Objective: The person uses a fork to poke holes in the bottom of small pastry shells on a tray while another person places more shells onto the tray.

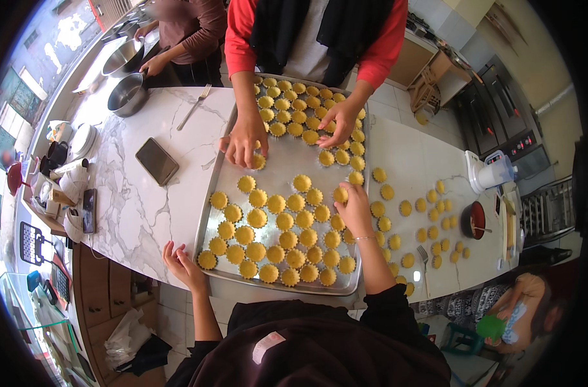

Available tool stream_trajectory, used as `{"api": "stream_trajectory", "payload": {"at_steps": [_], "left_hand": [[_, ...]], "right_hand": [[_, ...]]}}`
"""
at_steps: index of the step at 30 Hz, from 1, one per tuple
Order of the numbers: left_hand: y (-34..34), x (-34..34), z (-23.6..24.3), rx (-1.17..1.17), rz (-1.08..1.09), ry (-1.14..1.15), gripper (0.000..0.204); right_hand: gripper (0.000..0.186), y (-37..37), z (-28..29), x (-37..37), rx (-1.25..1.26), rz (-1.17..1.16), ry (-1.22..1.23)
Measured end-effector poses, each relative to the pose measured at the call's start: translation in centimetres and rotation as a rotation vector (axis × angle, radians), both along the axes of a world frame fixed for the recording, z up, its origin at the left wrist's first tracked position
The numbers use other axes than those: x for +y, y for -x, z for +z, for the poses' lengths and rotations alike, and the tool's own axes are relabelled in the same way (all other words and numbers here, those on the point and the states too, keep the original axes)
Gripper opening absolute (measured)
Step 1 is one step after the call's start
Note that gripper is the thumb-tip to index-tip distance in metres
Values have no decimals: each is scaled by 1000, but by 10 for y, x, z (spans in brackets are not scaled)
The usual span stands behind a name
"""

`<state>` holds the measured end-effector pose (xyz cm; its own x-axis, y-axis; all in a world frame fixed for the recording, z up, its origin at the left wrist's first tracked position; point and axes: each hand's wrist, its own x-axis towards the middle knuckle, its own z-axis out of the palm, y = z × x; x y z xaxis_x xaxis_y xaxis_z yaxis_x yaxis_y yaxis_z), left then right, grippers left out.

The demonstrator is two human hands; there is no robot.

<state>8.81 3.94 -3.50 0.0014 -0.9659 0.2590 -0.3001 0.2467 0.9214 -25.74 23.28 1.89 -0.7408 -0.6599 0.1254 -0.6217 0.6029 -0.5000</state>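
My right hand (pixel 357 209) pinches a small yellow tart shell (pixel 340 194) with a fluted edge, at the right side of a large metal baking tray (pixel 281 169). Off the tray's near left corner, my left hand (pixel 184 266) is open, its fingers apart and holding nothing. Several more tart shells (pixel 285 221) sit in loose rows on the near half of the tray. Across from me, a person in red sleeves has one hand (pixel 245 138) on a tart shell (pixel 258 161) and the other hand (pixel 339 122) over the shells at the far right.
More tart shells (pixel 405 208) stand on the marble table right of the tray, with a dark bowl (pixel 473 219) and a fork (pixel 423 258). On the left lie a phone (pixel 157 161) and another fork (pixel 194 107). A second person handles pots (pixel 127 95) at the far left.
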Motion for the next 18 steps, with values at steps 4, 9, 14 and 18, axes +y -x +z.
{"api": "stream_trajectory", "payload": {"at_steps": [4, 9, 14, 18], "left_hand": [[-1, -1, -2, -10, -2, 11, 34], [-1, -1, -2, -2, 6, 11, 34], [2, 0, 1, 19, 6, 10, 34], [0, 0, 0, 9, 8, 10, 34]], "right_hand": [[47, 15, -10, -16, 190, 45, 35], [42, 33, -11, -26, 269, 21, 42], [41, 56, -3, -4, 8, -64, 232], [43, 49, 6, 30, -84, 2, 52]]}}
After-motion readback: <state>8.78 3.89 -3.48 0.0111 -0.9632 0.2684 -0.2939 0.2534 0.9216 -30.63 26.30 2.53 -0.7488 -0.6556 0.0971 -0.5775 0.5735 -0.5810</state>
